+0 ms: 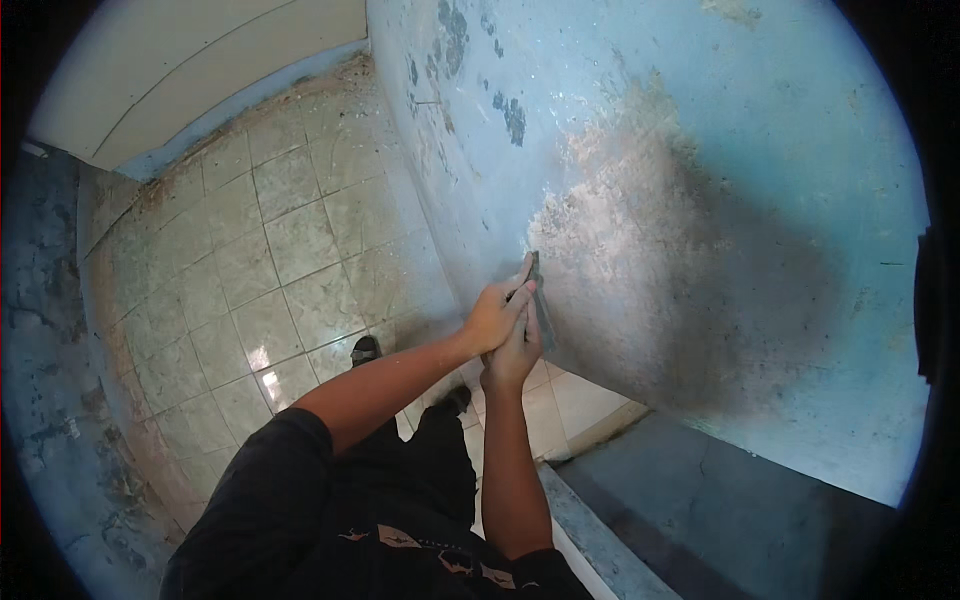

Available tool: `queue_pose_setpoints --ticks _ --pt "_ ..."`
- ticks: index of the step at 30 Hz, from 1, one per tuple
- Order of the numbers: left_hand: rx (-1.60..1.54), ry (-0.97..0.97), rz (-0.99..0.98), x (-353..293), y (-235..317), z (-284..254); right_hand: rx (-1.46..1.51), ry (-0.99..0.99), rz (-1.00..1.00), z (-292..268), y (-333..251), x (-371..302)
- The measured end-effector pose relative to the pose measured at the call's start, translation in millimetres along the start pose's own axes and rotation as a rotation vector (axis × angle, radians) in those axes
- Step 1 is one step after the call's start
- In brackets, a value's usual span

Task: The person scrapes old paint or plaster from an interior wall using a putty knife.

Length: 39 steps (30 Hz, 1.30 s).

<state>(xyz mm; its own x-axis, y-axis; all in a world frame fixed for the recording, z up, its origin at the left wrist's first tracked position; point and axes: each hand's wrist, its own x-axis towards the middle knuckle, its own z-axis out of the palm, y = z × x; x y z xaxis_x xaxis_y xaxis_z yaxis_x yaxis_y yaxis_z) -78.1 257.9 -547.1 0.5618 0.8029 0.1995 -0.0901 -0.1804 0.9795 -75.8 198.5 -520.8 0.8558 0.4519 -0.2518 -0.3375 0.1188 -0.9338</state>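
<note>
Both hands are closed together on a flat grey scraper point(544, 312), whose narrow blade lies along the painted wall point(780, 130). My left hand point(490, 315) is uppermost, with a finger stretched up toward the scraper's far end. Just below and to the right, my right hand point(514, 350) wraps the handle, which the fingers mostly hide. Beside the blade, a large bare patch point(630, 220) of pale, rough plaster shows through the blue paint. Its lower right part lies in shadow.
Dusty beige floor tiles point(300, 240) spread to the left, with debris along their far edge. My feet in dark sandals point(366, 348) stand close to the wall. A grey ledge point(600, 540) borders a dark recessed surface point(720, 500) at the lower right. A worn bluish wall point(50, 350) stands at far left.
</note>
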Motion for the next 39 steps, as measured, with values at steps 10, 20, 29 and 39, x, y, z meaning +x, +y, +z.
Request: queue_pose_setpoints --ticks 10,20,29,39 --pt "-0.1 -0.057 -0.095 1.7 6.3 -7.5 -0.096 0.026 -0.03 10.3 -7.7 -0.8" --pt "-0.039 -0.17 -0.182 20.1 5.6 -24.1 0.031 0.055 0.042 32.5 -24.5 -10.4" --pt "-0.089 -0.305 -0.302 28.7 9.5 -40.2 -0.058 0.092 0.119 35.8 -9.8 -2.5" --pt "-0.116 -0.405 -0.258 43.3 3.4 -45.3 -0.074 0.142 -0.045 33.1 15.6 14.6"
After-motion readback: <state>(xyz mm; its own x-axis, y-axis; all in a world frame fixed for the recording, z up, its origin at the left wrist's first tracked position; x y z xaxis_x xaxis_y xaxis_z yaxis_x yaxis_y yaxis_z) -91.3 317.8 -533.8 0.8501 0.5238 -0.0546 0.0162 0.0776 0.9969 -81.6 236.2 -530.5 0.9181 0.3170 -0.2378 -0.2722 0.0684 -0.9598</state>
